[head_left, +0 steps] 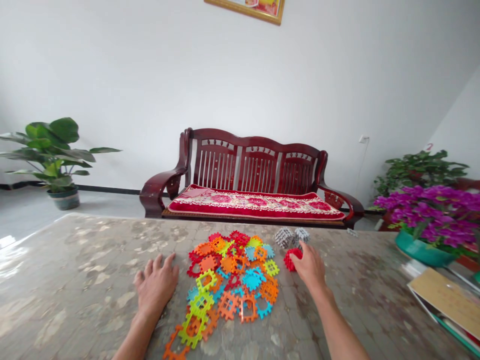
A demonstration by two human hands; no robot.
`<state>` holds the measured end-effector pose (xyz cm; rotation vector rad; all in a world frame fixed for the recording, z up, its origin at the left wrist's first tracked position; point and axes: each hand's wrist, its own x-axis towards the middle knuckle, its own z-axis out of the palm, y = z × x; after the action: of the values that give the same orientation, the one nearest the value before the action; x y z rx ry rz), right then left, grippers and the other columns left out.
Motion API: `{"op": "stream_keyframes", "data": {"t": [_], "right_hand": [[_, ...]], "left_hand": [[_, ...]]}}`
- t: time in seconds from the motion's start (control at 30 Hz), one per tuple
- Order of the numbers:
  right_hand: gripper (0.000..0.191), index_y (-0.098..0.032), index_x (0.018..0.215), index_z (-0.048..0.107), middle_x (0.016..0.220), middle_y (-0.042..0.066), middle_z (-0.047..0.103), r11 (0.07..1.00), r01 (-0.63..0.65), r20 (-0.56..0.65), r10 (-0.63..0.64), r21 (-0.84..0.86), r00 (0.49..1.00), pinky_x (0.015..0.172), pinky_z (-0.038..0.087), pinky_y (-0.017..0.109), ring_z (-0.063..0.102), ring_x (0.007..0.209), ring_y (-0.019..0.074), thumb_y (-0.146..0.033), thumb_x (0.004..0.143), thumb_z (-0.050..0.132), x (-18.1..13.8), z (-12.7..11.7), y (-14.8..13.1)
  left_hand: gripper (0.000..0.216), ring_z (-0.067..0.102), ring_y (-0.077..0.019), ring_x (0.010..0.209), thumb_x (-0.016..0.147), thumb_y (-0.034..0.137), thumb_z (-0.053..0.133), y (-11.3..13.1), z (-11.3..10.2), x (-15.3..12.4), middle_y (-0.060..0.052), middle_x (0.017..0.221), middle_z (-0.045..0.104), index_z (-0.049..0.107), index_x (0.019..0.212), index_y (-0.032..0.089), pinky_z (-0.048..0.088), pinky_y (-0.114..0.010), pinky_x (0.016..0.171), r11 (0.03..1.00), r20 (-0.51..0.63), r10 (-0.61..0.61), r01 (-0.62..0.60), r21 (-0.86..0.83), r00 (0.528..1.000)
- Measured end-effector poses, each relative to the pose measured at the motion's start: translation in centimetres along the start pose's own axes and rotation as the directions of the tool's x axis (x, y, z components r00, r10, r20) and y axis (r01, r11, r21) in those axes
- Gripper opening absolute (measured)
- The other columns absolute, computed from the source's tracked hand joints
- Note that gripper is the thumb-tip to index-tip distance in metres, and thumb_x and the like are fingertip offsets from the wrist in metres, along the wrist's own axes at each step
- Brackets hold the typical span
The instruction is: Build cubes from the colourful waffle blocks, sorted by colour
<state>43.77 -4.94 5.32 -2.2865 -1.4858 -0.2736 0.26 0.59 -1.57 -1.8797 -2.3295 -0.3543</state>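
Observation:
My left hand (156,282) lies on the table with its fingers spread, holding nothing. It is just left of a pile of flat plastic interlocking puzzle tiles (228,265) in orange, red, blue and yellow-green, with notched edges and cut-out centres. My right hand (312,267) is on the other side of the pile, its thumb and fingers closed about a red block built of interlocking tiles (291,261); part of the block is hidden by the thumb. Right behind it are two grey built blocks, a larger one (284,237) and a smaller one (301,234).
Both hands are over a table (82,290) with a patterned cover. On its right are purple flowers in a teal pot (423,249) and a box with papers (446,297). A small grey piece (351,232) lies at the far edge. Beyond stands a wooden bench (258,170).

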Motion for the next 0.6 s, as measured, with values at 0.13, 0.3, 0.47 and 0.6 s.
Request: {"op": "stream_keyframes", "data": {"t": [0.13,0.3,0.47,0.6], "right_hand": [[0.041,-0.018,0.124,0.063,0.123,0.011,0.067,0.982,0.127,-0.085,-0.116,0.137,0.990,0.098,0.044,0.039,0.060,0.114,0.0275,-0.031,0.085,0.054,-0.1,0.5,-1.3],[0.039,-0.019,0.121,0.065,0.124,0.008,0.067,0.912,0.239,0.079,-0.280,0.332,0.957,0.104,0.042,0.033,0.059,0.118,0.0219,-0.021,0.084,0.052,0.3,2.9,-5.7],[0.048,-0.017,0.129,0.061,0.131,0.010,0.064,0.904,0.248,0.259,-0.347,0.347,0.902,0.108,0.038,0.032,0.056,0.124,0.0218,-0.018,0.082,0.054,2.0,6.0,-10.9],[0.055,-0.016,0.134,0.057,0.135,0.012,0.061,0.903,0.258,0.324,-0.371,0.342,0.870,0.108,0.037,0.035,0.054,0.127,0.0254,-0.025,0.079,0.062,4.2,8.1,-13.7]], "left_hand": [[0.048,0.038,-0.0314,0.137,0.096,0.038,0.033,0.1,-0.1,-0.1,-0.010,0.145,0.052,0.057,0.137,0.029,0.025,-0.050,0.109,1.000,-0.006,0.002,-0.002,-0.006,1.000],[0.048,0.038,-0.0312,0.137,0.096,0.037,0.034,0.3,-0.4,-0.2,-0.010,0.145,0.052,0.057,0.136,0.028,0.025,-0.050,0.110,1.000,0.007,-0.012,0.012,-0.008,1.000],[0.048,0.037,-0.0306,0.138,0.096,0.036,0.035,0.5,-0.9,-0.3,-0.010,0.147,0.050,0.056,0.137,0.028,0.024,-0.049,0.111,1.000,0.022,-0.024,0.024,-0.004,0.999],[0.048,0.036,-0.0299,0.139,0.096,0.036,0.034,0.5,-1.0,-0.4,-0.010,0.147,0.050,0.055,0.138,0.028,0.023,-0.050,0.112,1.000,0.038,-0.031,0.031,-0.001,0.999]]}}
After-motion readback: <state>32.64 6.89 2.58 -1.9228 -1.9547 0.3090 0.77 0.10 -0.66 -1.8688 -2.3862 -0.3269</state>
